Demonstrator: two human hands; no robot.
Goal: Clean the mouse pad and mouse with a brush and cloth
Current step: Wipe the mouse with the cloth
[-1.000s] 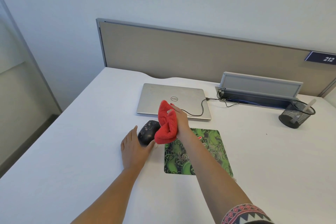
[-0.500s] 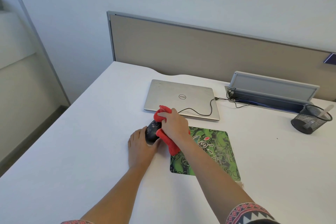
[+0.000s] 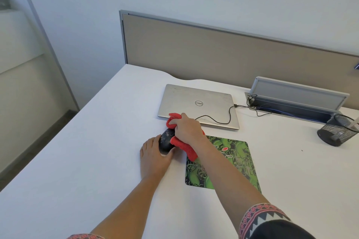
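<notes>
**Cloth on the mouse at a white desk**

White worktop (image 3: 87,151) fills the scene, backed on the far side by a beige partition (image 3: 213,54) and a pale wall. Left of centre, the left hand (image 3: 153,158) lies flat on the worktop, its fingers (image 3: 150,142) released and spread, thumb and forefinger cupping the near end of the dark mouse (image 3: 165,141). Just right of it, the right hand (image 3: 187,129) has its fingers clenched around a red cloth (image 3: 184,146), pressing it against the mouse's right side and top. Beyond the hands lies a closed silver laptop (image 3: 198,103) with a black cable (image 3: 225,120) plugged in. Right of the mouse, the green patterned mouse pad (image 3: 233,161) lies flat, partly under the right forearm. At the far right stand a grey cable tray (image 3: 299,93) and a black mesh cup (image 3: 338,132).
</notes>
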